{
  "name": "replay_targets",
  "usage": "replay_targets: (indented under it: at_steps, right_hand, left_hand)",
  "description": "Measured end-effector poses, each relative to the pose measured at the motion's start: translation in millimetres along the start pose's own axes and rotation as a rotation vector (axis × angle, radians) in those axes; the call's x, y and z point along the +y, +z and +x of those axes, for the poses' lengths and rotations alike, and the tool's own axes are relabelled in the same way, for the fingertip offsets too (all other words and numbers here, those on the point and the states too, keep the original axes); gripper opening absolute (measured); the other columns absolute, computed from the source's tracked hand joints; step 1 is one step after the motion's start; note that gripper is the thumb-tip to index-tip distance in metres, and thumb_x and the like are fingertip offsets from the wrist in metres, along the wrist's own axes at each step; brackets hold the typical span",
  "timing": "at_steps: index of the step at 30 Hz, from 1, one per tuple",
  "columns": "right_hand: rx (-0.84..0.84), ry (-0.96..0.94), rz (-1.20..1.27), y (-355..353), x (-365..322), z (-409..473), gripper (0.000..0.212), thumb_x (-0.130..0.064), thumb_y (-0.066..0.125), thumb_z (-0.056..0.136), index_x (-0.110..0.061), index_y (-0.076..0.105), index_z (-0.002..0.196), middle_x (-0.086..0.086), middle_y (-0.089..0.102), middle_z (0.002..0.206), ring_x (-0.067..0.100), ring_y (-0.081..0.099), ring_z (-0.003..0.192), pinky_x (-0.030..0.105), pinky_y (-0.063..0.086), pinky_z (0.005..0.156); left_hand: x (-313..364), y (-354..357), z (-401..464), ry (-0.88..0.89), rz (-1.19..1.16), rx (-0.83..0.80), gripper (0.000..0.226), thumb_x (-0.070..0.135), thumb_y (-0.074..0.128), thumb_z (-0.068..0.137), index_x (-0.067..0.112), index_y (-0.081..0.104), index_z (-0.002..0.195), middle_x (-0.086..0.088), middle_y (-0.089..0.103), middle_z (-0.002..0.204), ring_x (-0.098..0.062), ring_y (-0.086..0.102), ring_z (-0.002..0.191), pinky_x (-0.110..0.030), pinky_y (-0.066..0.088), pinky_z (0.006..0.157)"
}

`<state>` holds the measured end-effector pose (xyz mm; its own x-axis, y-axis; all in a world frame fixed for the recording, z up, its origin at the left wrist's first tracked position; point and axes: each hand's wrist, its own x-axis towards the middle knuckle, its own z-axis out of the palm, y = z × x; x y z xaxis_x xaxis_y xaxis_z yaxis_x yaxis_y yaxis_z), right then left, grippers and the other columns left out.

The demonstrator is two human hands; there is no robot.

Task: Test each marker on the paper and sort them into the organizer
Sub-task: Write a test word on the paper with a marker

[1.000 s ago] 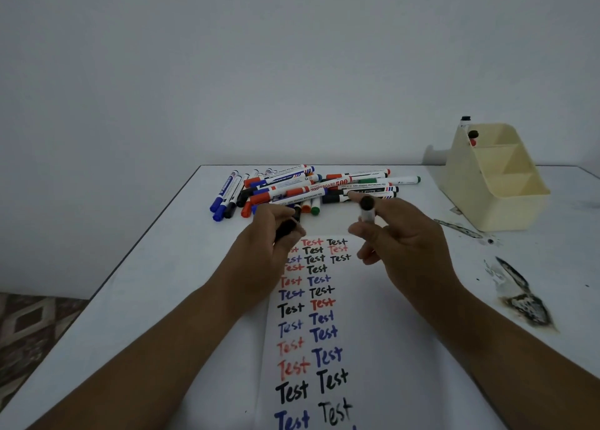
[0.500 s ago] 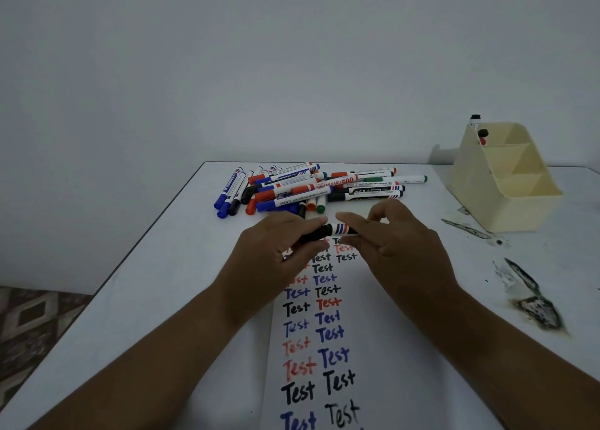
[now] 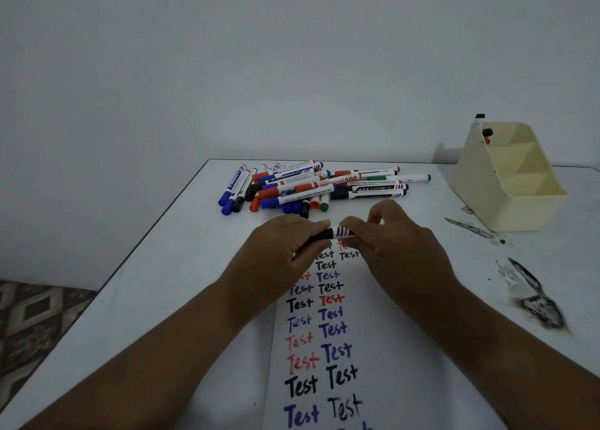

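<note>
A black marker (image 3: 336,233) lies level between my hands above the far end of the paper (image 3: 383,348). My left hand (image 3: 285,248) grips its black cap end; my right hand (image 3: 399,244) pinches the white barrel. The cap sits on the barrel. The paper carries two columns of the word "Test" in black, blue and red. A pile of markers (image 3: 318,186) with blue, red, black and green caps lies on the table behind my hands. The cream organizer (image 3: 519,202) stands at the far right, with a black and a red marker in its rear compartment.
The white table (image 3: 168,283) has its left edge running diagonally, with patterned floor (image 3: 35,316) beyond it. Dark ink smears (image 3: 532,296) mark the tabletop to the right of the paper. A plain wall rises behind the table.
A second ago my left hand held the cap and my right hand the upright marker, apart. They came together, the cap went onto the barrel, and the marker now lies level between them.
</note>
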<state>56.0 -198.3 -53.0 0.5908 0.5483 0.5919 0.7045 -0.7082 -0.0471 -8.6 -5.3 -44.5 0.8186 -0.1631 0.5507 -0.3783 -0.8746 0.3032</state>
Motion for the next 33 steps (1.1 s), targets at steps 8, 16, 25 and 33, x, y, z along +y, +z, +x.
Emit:
replay_targets:
  at_steps: [8, 16, 25, 33]
  right_hand:
    - [-0.007, -0.035, -0.08, -3, -4, -1, 0.025, -0.024, 0.085, 0.077, -0.015, 0.072, 0.096, 0.005, 0.053, 0.073, 0.012, 0.027, 0.043, 0.013, 0.007, 0.048]
    - [-0.008, -0.043, -0.082, 5, -5, -3, 0.025, -0.016, 0.086, 0.076, -0.015, 0.071, 0.096, 0.005, 0.049, 0.071, 0.012, 0.031, 0.043, 0.02, 0.025, 0.042]
    - [0.005, -0.095, -0.051, 9, -3, -3, 0.02, -0.016, 0.086, 0.076, -0.01, 0.072, 0.09, 0.005, 0.056, 0.072, 0.015, 0.04, 0.045, 0.023, 0.033, 0.042]
    - [-0.021, -0.115, -0.074, 11, -4, -3, 0.025, -0.009, 0.09, 0.067, -0.008, 0.072, 0.085, 0.007, 0.055, 0.068, 0.013, 0.031, 0.047, 0.022, 0.025, 0.045]
  left_hand:
    - [6, 5, -1, -0.095, -0.048, -0.019, 0.036, 0.028, 0.059, 0.096, 0.017, 0.061, 0.13, -0.002, 0.072, 0.108, -0.012, 0.062, 0.093, -0.005, 0.035, 0.079]
    - [10, 8, -2, -0.208, -0.145, -0.009, 0.033, 0.027, 0.062, 0.094, 0.02, 0.064, 0.126, 0.003, 0.072, 0.104, -0.004, 0.06, 0.085, -0.003, 0.04, 0.075]
    - [10, 8, -2, -0.27, -0.228, -0.021, 0.026, 0.023, 0.065, 0.091, 0.021, 0.07, 0.117, 0.016, 0.065, 0.085, 0.005, 0.059, 0.076, -0.004, 0.042, 0.071]
    - [15, 8, 1, -0.225, -0.099, -0.156, 0.03, 0.03, 0.057, 0.096, 0.018, 0.065, 0.122, 0.0, 0.07, 0.101, -0.006, 0.055, 0.081, -0.009, 0.037, 0.074]
